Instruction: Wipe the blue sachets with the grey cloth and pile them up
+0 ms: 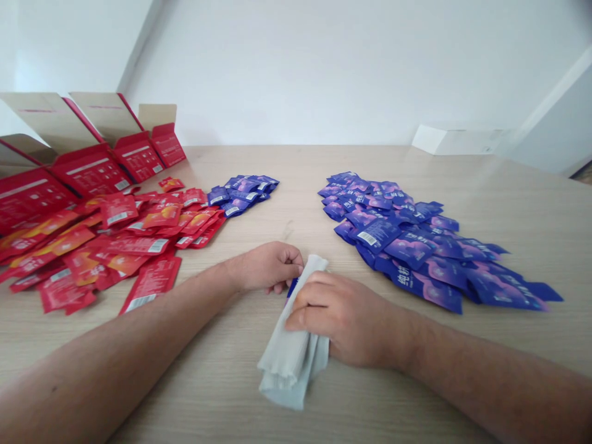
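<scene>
On wood table (287, 225), L hand (266, 268) is pressing its curled fingers together against the top of a gray cloth (291, 348), R hand (342, 317) is clamping fingers over it w/ blue packet (292, 287) peeking out btwn, red packets (150, 283) lying left, blue packets (411, 250) right.

The bare left forearm (124, 333) and right forearm (481, 370) reach in from the near corners, converging mid-frame. The left hand (266, 266) sits farther off, its fingers (291, 262) curled inward. The right hand (342, 317) lies just nearer and right, knuckles up, fingers (314, 302) curled leftward.
</scene>
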